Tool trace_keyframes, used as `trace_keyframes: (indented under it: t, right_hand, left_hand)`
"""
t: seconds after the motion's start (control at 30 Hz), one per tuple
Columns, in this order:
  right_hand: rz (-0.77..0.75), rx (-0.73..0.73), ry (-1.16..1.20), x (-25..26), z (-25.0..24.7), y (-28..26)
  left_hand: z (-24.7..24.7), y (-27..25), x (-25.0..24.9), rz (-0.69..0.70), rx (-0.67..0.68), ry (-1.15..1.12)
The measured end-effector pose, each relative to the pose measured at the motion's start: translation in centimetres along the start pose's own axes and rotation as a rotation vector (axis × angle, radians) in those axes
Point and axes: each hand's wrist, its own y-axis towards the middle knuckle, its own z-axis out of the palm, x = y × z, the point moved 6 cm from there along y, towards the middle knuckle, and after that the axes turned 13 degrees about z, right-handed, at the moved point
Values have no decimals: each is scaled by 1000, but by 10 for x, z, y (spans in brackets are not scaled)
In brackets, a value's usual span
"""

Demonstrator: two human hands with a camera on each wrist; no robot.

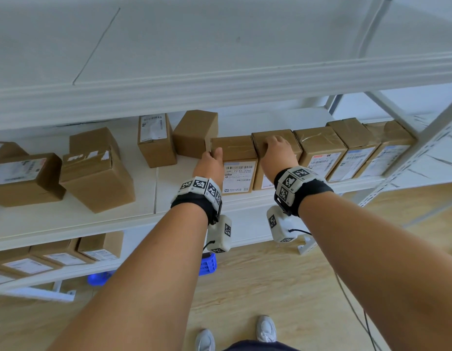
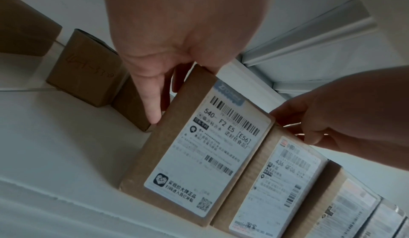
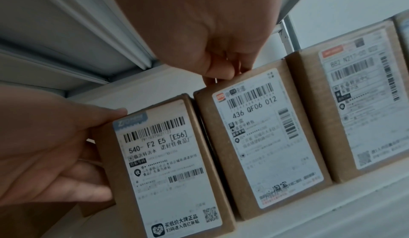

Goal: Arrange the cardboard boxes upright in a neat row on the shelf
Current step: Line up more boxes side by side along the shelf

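On the shelf point(image 1: 75, 219), toward its left end, several cardboard boxes lie loose and out of line: a labelled box point(image 1: 24, 178) on its side near the front edge, and beside it a tilted box point(image 1: 98, 183) with a torn label. Further along, near the back edge, a tall box point(image 1: 156, 140) and a plain box point(image 1: 194, 133) stand close together.

The left hand point(image 1: 211, 164) grips the 540 box point(image 1: 238, 173), thumb on its top front corner and fingers point(image 2: 152, 101) curled down its left side. This box stands upright at the shelf's front edge, label facing out, at the left end of the row.

Just beside it on the right stands the 436 box point(image 3: 261, 136), upright; whether the two touch I cannot tell. The right hand point(image 1: 278, 150) rests on its top, fingers curled over the upper edge and thumb at the front rim.

To the right, three more boxes point(image 1: 346, 153) stand upright side by side along the front edge, reaching the shelf's right end by the metal upright point(image 1: 427, 138).
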Motion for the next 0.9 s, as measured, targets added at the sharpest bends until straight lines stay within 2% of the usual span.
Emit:
trace_keyframes:
  t: [0.13, 0.23, 0.4, 0.57, 0.9]
  right_hand:
    - [21, 18, 9, 11, -3, 1]
    - [-64, 17, 65, 31, -4, 0]
    - [-171, 62, 132, 76, 9, -5]
    - [-244, 115, 62, 121, 45, -22]
    - [-126, 122, 47, 174, 93, -50]
  left_hand:
    - [-6, 2, 3, 17, -9, -9]
    - [-23, 0, 6, 29, -73, 19]
    - [-60, 7, 27, 43, -139, 177]
    - [-92, -1, 63, 18, -114, 347]
    - [-134, 15, 105, 380, 26, 577]
